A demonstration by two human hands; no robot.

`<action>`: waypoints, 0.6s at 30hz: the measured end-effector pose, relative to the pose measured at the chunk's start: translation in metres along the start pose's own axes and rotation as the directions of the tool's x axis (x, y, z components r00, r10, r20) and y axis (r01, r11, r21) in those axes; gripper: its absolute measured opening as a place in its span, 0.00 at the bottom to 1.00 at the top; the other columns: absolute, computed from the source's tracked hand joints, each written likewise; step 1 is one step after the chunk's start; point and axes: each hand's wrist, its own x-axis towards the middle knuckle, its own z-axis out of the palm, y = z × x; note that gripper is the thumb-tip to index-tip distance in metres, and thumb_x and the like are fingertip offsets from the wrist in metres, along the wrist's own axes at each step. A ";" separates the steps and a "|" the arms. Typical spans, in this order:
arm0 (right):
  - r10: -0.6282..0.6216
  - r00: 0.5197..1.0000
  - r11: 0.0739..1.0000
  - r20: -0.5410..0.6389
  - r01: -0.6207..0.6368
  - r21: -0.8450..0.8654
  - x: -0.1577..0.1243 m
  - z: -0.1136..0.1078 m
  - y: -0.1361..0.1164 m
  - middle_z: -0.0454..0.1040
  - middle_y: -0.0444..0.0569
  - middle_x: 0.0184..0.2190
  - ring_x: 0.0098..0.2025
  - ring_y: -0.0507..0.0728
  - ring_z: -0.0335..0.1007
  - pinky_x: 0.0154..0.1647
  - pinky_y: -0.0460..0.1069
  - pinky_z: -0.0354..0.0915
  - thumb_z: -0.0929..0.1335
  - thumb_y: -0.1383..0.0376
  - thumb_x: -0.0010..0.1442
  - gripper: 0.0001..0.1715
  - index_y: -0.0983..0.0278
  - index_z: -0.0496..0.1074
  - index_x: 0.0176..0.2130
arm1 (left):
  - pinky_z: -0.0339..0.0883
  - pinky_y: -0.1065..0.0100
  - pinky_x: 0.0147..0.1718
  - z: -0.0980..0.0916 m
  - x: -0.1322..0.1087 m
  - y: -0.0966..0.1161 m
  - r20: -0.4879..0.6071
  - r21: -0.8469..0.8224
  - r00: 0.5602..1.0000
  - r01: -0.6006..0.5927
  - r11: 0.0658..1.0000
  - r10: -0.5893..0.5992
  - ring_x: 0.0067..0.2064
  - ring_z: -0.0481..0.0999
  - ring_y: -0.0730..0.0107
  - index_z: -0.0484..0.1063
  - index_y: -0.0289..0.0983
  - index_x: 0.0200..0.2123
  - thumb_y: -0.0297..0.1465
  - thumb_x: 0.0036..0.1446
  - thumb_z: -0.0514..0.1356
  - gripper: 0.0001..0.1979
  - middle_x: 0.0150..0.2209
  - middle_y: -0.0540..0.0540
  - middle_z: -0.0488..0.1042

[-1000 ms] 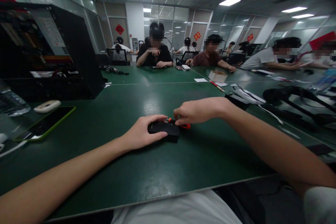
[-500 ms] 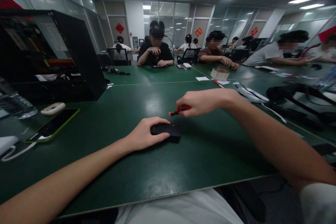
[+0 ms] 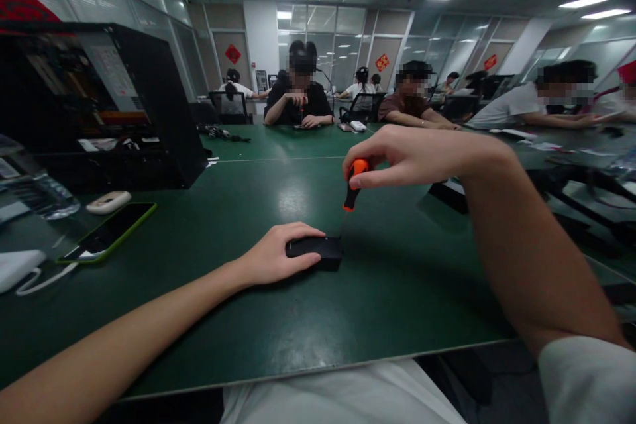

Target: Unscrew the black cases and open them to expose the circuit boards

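A small flat black device (image 3: 318, 252) lies on the green table (image 3: 348, 318) in front of me. My left hand (image 3: 275, 255) rests on its left side, fingers curled over the top and holding it down. My right hand (image 3: 412, 156) is raised above and to the right of it, pinching the top of an orange and black screwdriver (image 3: 354, 193). The screwdriver stands nearly upright, with its thin tip pointing down at the right end of the device.
At left stand a big black case (image 3: 99, 106), a phone in a green cover (image 3: 109, 232), a white oval object (image 3: 108, 202), a water bottle (image 3: 40, 195) and a white charger with cable (image 3: 20, 271). Several people sit across the table. Black gear lies at right (image 3: 586, 192).
My right hand lifted the screwdriver from lying flat beside the device and turned it upright over the device's right end. My left hand stayed on the device.
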 end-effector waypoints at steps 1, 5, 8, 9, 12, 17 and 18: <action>-0.005 1.000 1.000 -0.012 0.005 -0.003 0.000 0.000 0.001 0.76 0.44 0.31 0.30 0.51 0.66 0.31 0.47 0.55 0.64 0.47 0.65 0.25 0.62 0.78 0.44 | 0.68 0.60 0.53 0.000 0.000 0.000 0.004 -0.001 1.000 0.001 1.000 -0.001 0.51 0.77 0.58 0.75 0.38 0.53 0.36 0.62 0.64 0.18 0.52 0.42 0.79; -0.010 0.999 1.000 -0.047 0.010 -0.001 0.001 -0.001 0.003 0.76 0.44 0.31 0.30 0.52 0.66 0.31 0.47 0.55 0.64 0.46 0.65 0.26 0.62 0.78 0.45 | 0.68 0.60 0.52 -0.001 0.000 0.000 0.005 -0.008 1.000 0.002 1.000 -0.002 0.50 0.78 0.58 0.75 0.38 0.54 0.36 0.62 0.64 0.18 0.51 0.42 0.79; -0.016 0.998 1.000 -0.060 0.017 0.011 0.003 0.000 0.003 0.76 0.44 0.32 0.31 0.52 0.66 0.31 0.47 0.56 0.64 0.46 0.65 0.27 0.63 0.78 0.45 | 0.68 0.62 0.52 -0.001 0.000 0.001 0.011 -0.008 1.000 -0.001 1.000 0.001 0.50 0.78 0.59 0.75 0.38 0.54 0.36 0.62 0.64 0.18 0.51 0.42 0.79; -0.022 0.998 1.000 -0.063 0.023 0.014 0.003 0.001 0.004 0.76 0.44 0.32 0.31 0.52 0.66 0.31 0.47 0.56 0.64 0.46 0.65 0.27 0.63 0.78 0.45 | 0.68 0.62 0.51 -0.001 0.000 0.001 0.012 -0.009 1.000 -0.003 1.000 0.004 0.50 0.78 0.59 0.75 0.38 0.54 0.36 0.62 0.64 0.17 0.51 0.43 0.79; -0.040 0.997 0.999 -0.064 0.041 0.025 0.007 0.004 0.005 0.76 0.45 0.33 0.31 0.51 0.66 0.31 0.47 0.55 0.64 0.47 0.65 0.26 0.64 0.78 0.45 | 0.68 0.62 0.51 -0.001 0.001 0.001 0.007 -0.003 1.000 -0.008 1.000 0.008 0.50 0.78 0.59 0.75 0.38 0.53 0.35 0.62 0.64 0.17 0.51 0.43 0.79; -0.044 0.998 0.995 -0.050 0.048 0.091 0.012 0.007 0.008 0.76 0.45 0.33 0.31 0.51 0.67 0.31 0.47 0.56 0.65 0.48 0.64 0.25 0.65 0.77 0.44 | 0.69 0.61 0.51 0.000 0.000 0.001 0.004 -0.001 1.000 -0.012 1.000 0.012 0.50 0.78 0.58 0.76 0.37 0.54 0.36 0.62 0.64 0.18 0.50 0.42 0.79; -0.043 0.998 0.994 -0.044 0.047 0.100 0.012 0.007 0.009 0.76 0.45 0.33 0.31 0.51 0.67 0.31 0.46 0.56 0.65 0.48 0.64 0.25 0.65 0.77 0.44 | 0.69 0.61 0.51 0.000 0.000 0.001 0.006 -0.003 1.000 -0.013 1.000 0.013 0.50 0.78 0.58 0.75 0.37 0.54 0.36 0.62 0.63 0.18 0.51 0.41 0.79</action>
